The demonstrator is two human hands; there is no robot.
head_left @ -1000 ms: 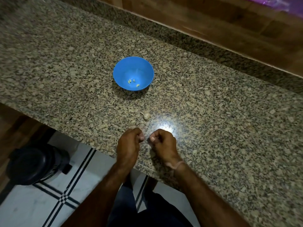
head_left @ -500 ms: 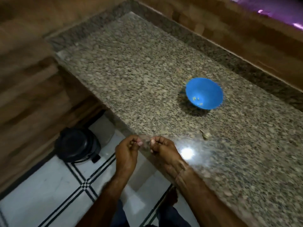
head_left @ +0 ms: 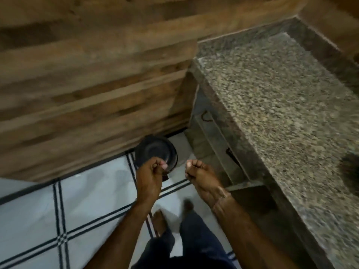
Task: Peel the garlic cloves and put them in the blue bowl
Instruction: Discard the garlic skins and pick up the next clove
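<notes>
Both hands are clear of the granite worktop (head_left: 272, 113). They are beyond its front edge, toward its left end, and over the tiled floor (head_left: 38, 210).

The left hand (head_left: 150, 171) has its fingers curled in and the thumb pressed against the fingertips. It overlaps the near rim of a round black bin (head_left: 155, 150) that stands on the floor against the wood-panelled wall (head_left: 87, 84).

The right hand (head_left: 198, 171) is just beside the left, with a gap between them. It is also curled into a loose fist with the knuckles uppermost. The frame is motion-blurred, so I cannot tell whether either hand pinches a garlic clove or a piece of skin.

This view does not show where the garlic cloves and the blue bowl are. A dark blurred patch (head_left: 349, 167) sits at the worktop's right limit, cut by the frame edge, and cannot be identified.

The worktop's left end butts the panelled wall, and a raised granite strip runs along its back edge. Below the front edge are stone shelves (head_left: 213, 136).

The floor is pale tile crossed by paired black lines. A bare foot (head_left: 160, 222) and dark trousers (head_left: 194, 241) show beneath the forearms.
</notes>
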